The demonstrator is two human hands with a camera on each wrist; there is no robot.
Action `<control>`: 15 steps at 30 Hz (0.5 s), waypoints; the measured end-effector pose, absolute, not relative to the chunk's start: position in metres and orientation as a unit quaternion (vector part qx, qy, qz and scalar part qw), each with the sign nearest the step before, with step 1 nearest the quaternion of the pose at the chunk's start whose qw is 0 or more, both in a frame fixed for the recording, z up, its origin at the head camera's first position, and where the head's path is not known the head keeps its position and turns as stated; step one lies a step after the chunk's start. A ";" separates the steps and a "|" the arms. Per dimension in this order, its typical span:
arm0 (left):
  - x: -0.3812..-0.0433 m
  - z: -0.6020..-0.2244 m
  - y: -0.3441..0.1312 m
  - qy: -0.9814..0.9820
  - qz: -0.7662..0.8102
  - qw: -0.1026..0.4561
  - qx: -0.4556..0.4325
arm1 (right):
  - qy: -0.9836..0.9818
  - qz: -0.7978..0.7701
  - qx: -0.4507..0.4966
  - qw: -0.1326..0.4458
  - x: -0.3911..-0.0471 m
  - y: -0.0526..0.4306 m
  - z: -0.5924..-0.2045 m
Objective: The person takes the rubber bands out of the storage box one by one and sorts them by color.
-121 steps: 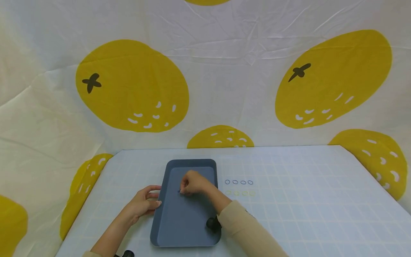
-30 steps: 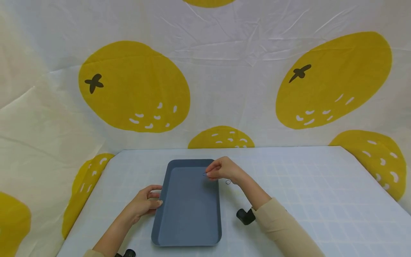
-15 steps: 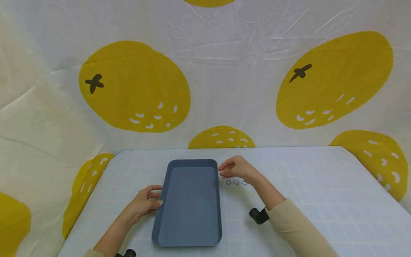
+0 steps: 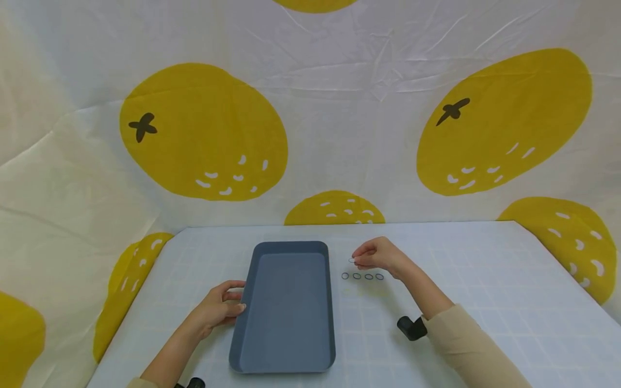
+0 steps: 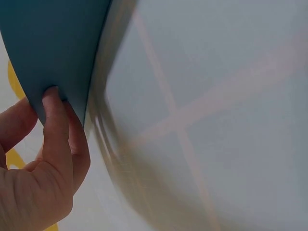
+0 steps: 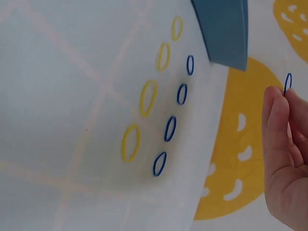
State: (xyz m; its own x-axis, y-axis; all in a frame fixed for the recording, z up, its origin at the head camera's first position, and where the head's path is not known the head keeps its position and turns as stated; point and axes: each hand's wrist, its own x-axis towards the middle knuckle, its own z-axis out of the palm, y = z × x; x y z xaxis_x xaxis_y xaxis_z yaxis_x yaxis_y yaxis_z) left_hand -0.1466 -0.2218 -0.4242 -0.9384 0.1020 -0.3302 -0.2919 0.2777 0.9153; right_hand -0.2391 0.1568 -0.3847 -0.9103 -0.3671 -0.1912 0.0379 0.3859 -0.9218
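In the head view, my left hand (image 4: 218, 308) grips the left rim of a blue-grey tray (image 4: 281, 318). The left wrist view shows its fingers and thumb at the edge of the tray (image 5: 62, 53). My right hand (image 4: 383, 257) is off the tray's right side, above the table. Between thumb and fingertips it pinches a small blue rubber band (image 6: 288, 83), which sticks up from the fingers in the right wrist view. Below that hand lies a row of several blue rubber bands (image 6: 170, 128), with a row of several larger yellow rubber bands (image 6: 148, 98) alongside.
A pale blue gridded table (image 4: 461, 302) carries the tray and bands. Behind it hangs a white cloth (image 4: 339, 124) with yellow fruit prints. Black wrist cameras (image 4: 411, 327) sit near both sleeves.
My right hand has moved from inside the tray out over its right rim, carrying a blue rubber band to above the blue row. My left hand stays at the tray.
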 end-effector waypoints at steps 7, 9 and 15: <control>-0.147 -0.423 -0.223 0.779 0.601 0.166 -0.059 | 0.829 -0.525 -0.068 0.178 -0.239 0.176 -0.388; -0.148 -0.424 -0.223 0.781 0.599 0.166 -0.060 | 0.834 -0.519 -0.058 0.176 -0.238 0.181 -0.389; -0.148 -0.425 -0.222 0.784 0.595 0.164 -0.061 | 0.848 -0.502 -0.040 0.163 -0.235 0.195 -0.393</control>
